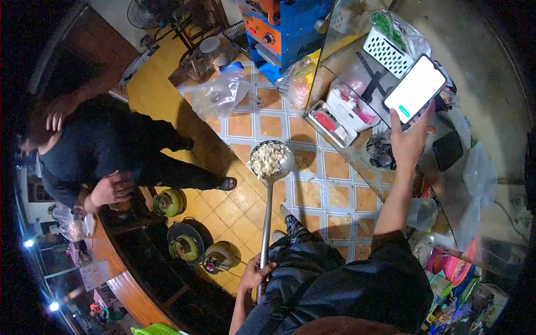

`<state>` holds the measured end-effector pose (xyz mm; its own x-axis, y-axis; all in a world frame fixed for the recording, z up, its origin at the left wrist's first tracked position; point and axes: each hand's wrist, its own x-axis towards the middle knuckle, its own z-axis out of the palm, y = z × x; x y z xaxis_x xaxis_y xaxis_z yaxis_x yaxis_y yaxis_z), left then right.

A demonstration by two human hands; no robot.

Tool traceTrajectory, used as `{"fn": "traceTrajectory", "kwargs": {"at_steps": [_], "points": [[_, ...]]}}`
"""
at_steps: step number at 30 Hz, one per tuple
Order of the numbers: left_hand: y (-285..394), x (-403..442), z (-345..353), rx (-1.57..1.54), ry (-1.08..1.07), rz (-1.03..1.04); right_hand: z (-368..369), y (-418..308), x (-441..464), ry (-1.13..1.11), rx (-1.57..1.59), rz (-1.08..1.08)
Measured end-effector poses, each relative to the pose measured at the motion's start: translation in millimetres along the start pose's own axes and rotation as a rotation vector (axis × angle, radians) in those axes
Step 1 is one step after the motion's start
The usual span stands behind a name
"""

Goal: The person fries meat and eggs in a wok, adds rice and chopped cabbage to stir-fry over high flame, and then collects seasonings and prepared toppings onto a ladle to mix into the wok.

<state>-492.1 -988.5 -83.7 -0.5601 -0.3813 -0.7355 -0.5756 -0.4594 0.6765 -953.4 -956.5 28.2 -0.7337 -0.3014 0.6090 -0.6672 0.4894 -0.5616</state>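
While the left hand (255, 276) holds a long ladle (268, 215) low in front of the body, the right hand (411, 131) holds up a phone (416, 88). The ladle is plain grey metal, its straight handle rising from the fist to a round bowl, held in the air and seen against the tiled surface (338, 196) near that surface's left edge. Heaped in the bowl is a pale, lumpy food mixture (269, 158) with pinkish bits; bare metal shows along the right rim. The phone has a dark border and a bright white screen with a small teal button towards its lower end.

Writing on the screen is too small and washed out to read. Lettering on the side of the blue machine (304, 34), at the far edge of the tiled surface, cannot be made out either.

The left fingers are curled closed around the lower handle, the elbow bent close to the body. The right arm reaches forward and outward, its hand partly open around the phone's lower end, thumb along the near side, the other fingers mostly hidden behind. Beyond the phone stands a white perforated basket (386, 54); left of the right wrist is a holder of cutlery (381, 152). Off to the left, another person in dark clothes (106, 145) stands on the yellow floor (237, 195), well apart from the ladle.
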Motion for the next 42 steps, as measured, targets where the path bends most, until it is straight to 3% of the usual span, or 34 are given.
{"fn": "traceTrajectory", "kwargs": {"at_steps": [5, 10, 13, 17, 19, 22, 28, 32, 39, 42], "points": [[0, 1, -2, 0.014, -0.056, 0.055, -12, -18, 3, 0.010, -0.081, -0.103], [3, -2, 3, -0.019, -0.057, 0.068, -14, -10, -2, -0.057, 0.269, 0.038], [6, -6, 4, 0.068, -0.063, 0.078, -18, -2, -2, -0.078, 0.155, 0.018], [-15, -4, 6, -0.006, -0.062, 0.121, -23, -7, -3, -0.082, 0.288, 0.092], [-15, -6, 7, -0.090, -0.054, 0.128, -25, -9, -4, -0.120, 0.184, 0.082], [-5, -10, 9, 0.024, -0.053, 0.048, -31, -14, -3, -0.151, -0.025, 0.002], [-14, -7, 10, 0.123, -0.102, 0.142, -26, -7, -7, -0.087, -0.121, -0.144], [-14, -8, 11, 0.070, -0.107, 0.088, -26, -17, -10, -0.134, -0.181, -0.082], [-11, -5, 10, 0.259, -0.079, 0.109, -21, -20, 1, -0.131, -0.244, -0.116], [-4, -7, 12, 0.325, -0.077, 0.212, -17, -18, 2, -0.096, -0.259, -0.132]]}}
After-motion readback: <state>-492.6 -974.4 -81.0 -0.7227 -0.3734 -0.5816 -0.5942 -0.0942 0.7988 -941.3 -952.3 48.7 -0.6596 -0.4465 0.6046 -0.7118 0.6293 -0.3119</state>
